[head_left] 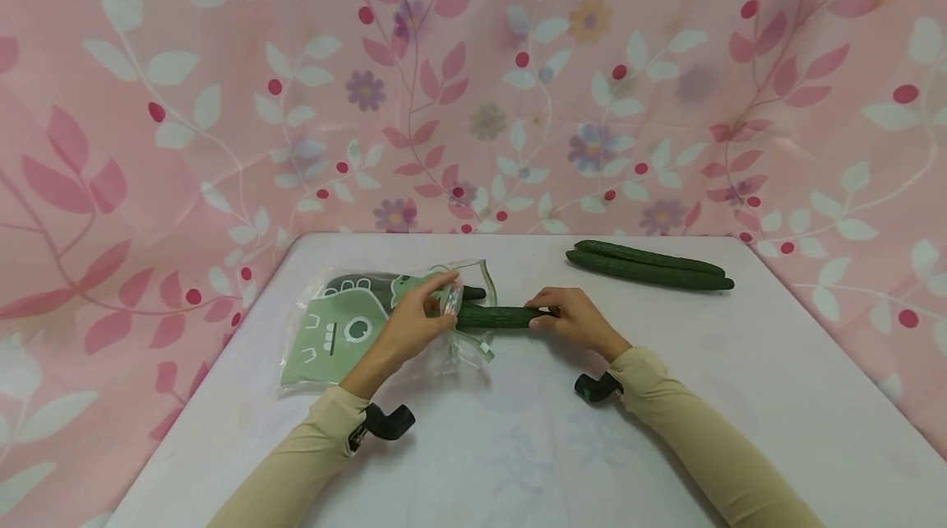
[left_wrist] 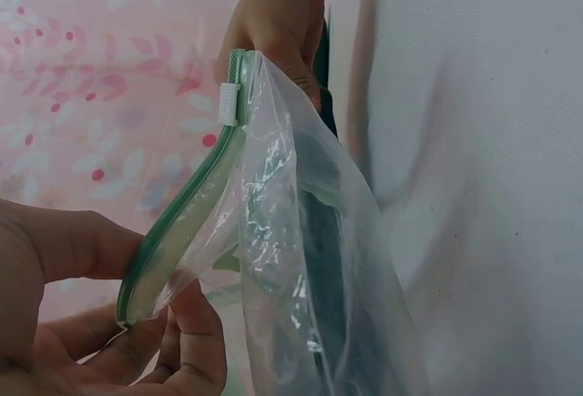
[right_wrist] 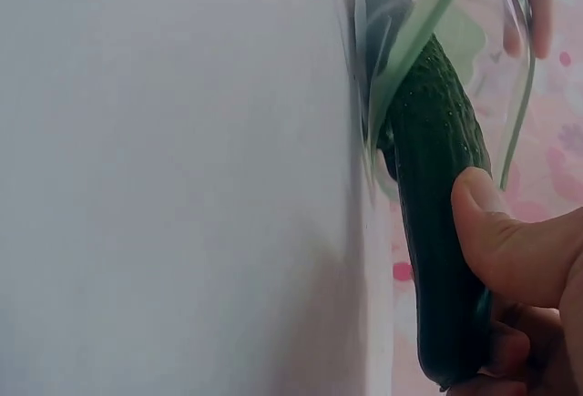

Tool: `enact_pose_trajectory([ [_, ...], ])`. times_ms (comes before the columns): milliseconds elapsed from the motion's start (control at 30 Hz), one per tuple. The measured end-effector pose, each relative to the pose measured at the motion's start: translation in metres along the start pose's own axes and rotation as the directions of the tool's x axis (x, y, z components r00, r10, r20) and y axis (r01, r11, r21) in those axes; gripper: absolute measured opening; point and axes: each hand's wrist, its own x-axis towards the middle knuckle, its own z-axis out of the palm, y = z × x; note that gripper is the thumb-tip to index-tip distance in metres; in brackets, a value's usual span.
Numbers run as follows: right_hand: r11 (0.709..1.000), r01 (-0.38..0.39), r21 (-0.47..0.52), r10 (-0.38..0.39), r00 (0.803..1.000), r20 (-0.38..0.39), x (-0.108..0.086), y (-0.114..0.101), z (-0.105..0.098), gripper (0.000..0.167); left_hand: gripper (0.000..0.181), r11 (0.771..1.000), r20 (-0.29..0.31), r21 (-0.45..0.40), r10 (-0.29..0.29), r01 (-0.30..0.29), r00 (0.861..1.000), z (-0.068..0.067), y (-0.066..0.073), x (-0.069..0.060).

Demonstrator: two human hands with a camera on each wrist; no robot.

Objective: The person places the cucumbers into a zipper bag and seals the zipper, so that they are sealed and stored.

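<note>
A clear zip bag with a green cartoon print lies on the left of the table, its mouth facing right. My left hand pinches the upper edge of that mouth between thumb and fingers, lifting it, as the left wrist view shows along the green zip strip. My right hand grips one end of a cucumber, whose other end is inside the bag's mouth. In the right wrist view the thumb presses the cucumber from the side. Another cucumber lies mostly within the bag behind it.
Two more cucumbers lie side by side at the table's back right. A white slider sits on the zip strip. Behind the white-covered table hangs a pink floral cloth.
</note>
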Motion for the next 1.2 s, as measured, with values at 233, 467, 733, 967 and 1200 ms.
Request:
enact_pose_trajectory([
  [233, 1.000, -0.025, 0.017, 0.026, 1.000, -0.006, 0.013, -0.012, 0.012, 0.022, 0.067, 1.000, -0.001, 0.003, 0.003, -0.003, 1.000, -0.001, -0.001, 0.000],
  [467, 0.999, -0.046, 0.003, 0.046, 0.999, -0.014, 0.023, -0.023, 0.022, 0.023, 0.066, 1.000, 0.003, -0.025, 0.015, -0.015, 1.000, 0.000, 0.000, 0.000],
  [733, 0.998, -0.067, -0.014, 0.067, 0.998, -0.023, 0.034, -0.031, 0.032, 0.023, 0.067, 1.000, -0.005, -0.019, 0.020, -0.020, 1.000, 0.000, 0.000, 0.000],
  [967, 0.996, -0.087, -0.025, 0.086, 0.996, -0.018, 0.041, -0.038, 0.037, 0.022, 0.066, 1.000, 0.002, -0.019, 0.018, -0.018, 1.000, 0.000, 0.000, 0.001],
  [1200, 0.992, -0.124, 0.011, 0.124, 0.992, -0.011, 0.048, -0.046, 0.043, 0.026, 0.066, 1.000, 0.001, -0.025, 0.011, -0.011, 1.000, 0.001, 0.002, -0.001],
])
